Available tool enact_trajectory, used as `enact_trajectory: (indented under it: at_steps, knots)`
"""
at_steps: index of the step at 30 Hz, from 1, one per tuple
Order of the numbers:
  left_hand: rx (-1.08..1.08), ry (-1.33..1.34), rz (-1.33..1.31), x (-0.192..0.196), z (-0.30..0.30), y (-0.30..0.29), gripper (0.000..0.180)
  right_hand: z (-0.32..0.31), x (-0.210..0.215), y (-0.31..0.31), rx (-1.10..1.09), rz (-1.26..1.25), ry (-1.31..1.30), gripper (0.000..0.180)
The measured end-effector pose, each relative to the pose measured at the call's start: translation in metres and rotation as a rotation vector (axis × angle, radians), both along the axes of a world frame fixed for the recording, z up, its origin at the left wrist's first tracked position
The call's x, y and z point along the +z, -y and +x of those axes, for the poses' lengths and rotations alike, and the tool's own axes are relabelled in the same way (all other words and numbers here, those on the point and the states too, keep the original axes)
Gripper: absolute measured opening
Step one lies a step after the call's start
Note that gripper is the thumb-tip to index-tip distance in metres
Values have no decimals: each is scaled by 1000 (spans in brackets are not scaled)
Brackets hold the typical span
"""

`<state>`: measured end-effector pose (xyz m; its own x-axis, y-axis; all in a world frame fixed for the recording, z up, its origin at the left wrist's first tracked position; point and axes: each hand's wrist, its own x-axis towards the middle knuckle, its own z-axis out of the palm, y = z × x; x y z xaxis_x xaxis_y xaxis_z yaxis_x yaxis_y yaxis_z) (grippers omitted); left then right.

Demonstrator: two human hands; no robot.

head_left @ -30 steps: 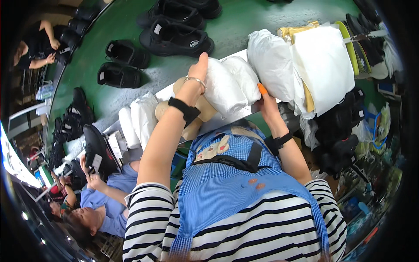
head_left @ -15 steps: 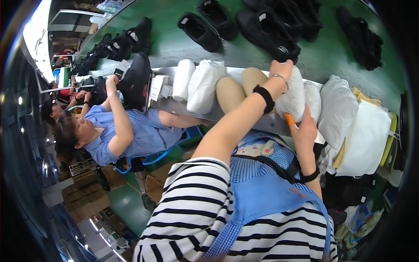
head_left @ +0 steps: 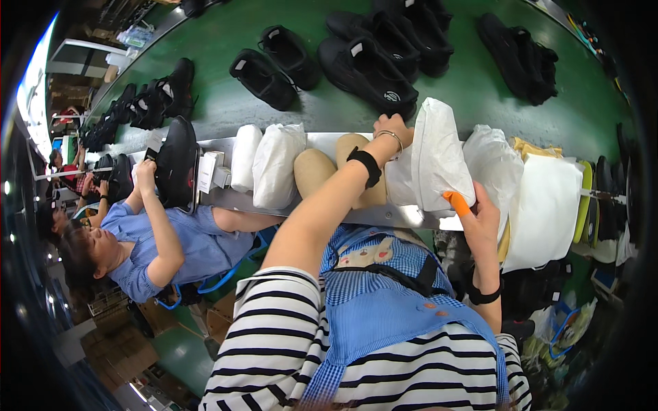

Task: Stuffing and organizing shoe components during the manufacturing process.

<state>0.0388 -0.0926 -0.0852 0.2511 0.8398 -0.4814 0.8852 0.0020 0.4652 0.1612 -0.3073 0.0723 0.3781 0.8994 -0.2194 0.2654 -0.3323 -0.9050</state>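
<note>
A white paper-wrapped, shoe-shaped bundle (head_left: pixel 439 161) stands tilted up at the table's near edge, its narrow end pointing away. My right hand (head_left: pixel 483 219), an orange cover on one digit, grips its lower end. Beside its upper left side is my left hand (head_left: pixel 394 131), fingers curled, right by the end of a black shoe (head_left: pixel 367 72). Its fingertips are mostly hidden, so what they hold cannot be made out. A second white wrapped bundle (head_left: pixel 401 177) lies partly behind the first. Two beige rounded forms (head_left: pixel 315 177) sit left of it, partly covered by my left forearm.
More black shoes (head_left: pixel 264 77) stand on the green table (head_left: pixel 226 103). Two white wrapped bundles (head_left: pixel 277 164) lie left of the beige forms. At right are crumpled white paper (head_left: pixel 490 164) and a stack of white sheets (head_left: pixel 545 212). A seated co-worker (head_left: pixel 147 233) handles a black shoe at left.
The right hand has raised and tilted the wrapped bundle, uncovering more of the one behind. The left hand has come off the bundle's top. The whole view has shifted.
</note>
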Motion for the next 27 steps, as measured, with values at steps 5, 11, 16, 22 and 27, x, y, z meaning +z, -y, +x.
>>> enact_trajectory:
  at_steps: [5,11,16,22,27]
  knots:
    - [302,897,-681,110,-34,-15,63,-3,10,-25,32,-36,236,42]
    - [384,1186,-759,160,-74,21,41,-35,8,-59,70,-75,10,38]
    - [403,1196,-594,160,-67,23,34,-36,-3,-52,11,-30,-405,26]
    - [333,1318,-505,144,-44,37,27,8,1,-23,-187,-15,-391,28]
    - [493,1407,-775,104,-48,77,30,49,13,8,-459,146,-639,34]
